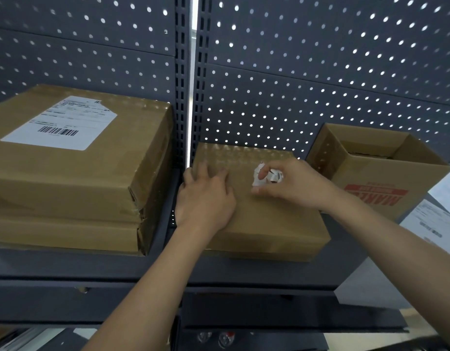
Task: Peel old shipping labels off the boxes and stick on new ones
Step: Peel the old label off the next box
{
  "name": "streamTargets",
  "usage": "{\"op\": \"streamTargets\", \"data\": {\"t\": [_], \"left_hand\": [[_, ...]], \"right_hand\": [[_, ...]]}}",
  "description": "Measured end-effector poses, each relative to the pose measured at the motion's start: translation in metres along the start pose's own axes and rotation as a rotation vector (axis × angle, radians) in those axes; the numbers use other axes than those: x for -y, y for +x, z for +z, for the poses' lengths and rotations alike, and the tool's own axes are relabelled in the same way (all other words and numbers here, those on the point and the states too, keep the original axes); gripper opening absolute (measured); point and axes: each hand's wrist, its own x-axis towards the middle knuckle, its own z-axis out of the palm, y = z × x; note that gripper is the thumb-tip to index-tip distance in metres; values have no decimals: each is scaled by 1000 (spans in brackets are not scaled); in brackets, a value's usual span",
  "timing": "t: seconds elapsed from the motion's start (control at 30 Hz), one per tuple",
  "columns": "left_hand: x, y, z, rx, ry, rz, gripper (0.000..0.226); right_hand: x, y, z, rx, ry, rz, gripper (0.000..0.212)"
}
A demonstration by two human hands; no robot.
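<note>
Head view, looking forward and down at a dark metal shelf (pixel 92 267) backed by perforated panel (pixel 320 72).

Centre: a closed brown box (pixel 269 224) lies flat on the shelf, its top bare of any label. The left hand (pixel 206 196) rests palm-down on the left part of the box top, fingers (pixel 193 173) spread apart and roughly straight, reaching toward the far left corner. The right hand (pixel 292 183) is over the middle of the same top; its thumb and fingers are curled and pinch a crumpled white label (pixel 268 174), which is balled up just above the cardboard. Whether the wad touches the box cannot be told.

Left: two larger closed boxes are stacked, the upper box (pixel 67 168) on the lower box (pixel 67 231). The upper one carries a flat white shipping label (pixel 62 122) with a barcode on its top face.

Right: an open-topped carton (pixel 371 173) with red print (pixel 376 195) on its side stands just beside the central box. Printed sheets (pixel 431 224) lie at the right edge of the frame, their text too blurred to read.
</note>
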Motion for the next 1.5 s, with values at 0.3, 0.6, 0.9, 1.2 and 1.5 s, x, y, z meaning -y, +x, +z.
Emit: {"op": "streamTargets", "data": {"t": [0.3,0.6,0.9,1.2,1.5], "left_hand": [[-1,0,0,4,4,0,48],[0,0,1,2,-8,0,48],[-1,0,0,-3,-5,0,47],[-1,0,0,5,2,-9,49],[0,2,2,-3,-4,-9,48]], "right_hand": [[-7,5,6,-16,-68,-77,19],[-23,3,13,-245,679,206,16],[-12,0,11,-289,495,136,35],[-27,9,15,-220,-45,43,70],[-28,14,15,-198,-244,-174,36]]}}
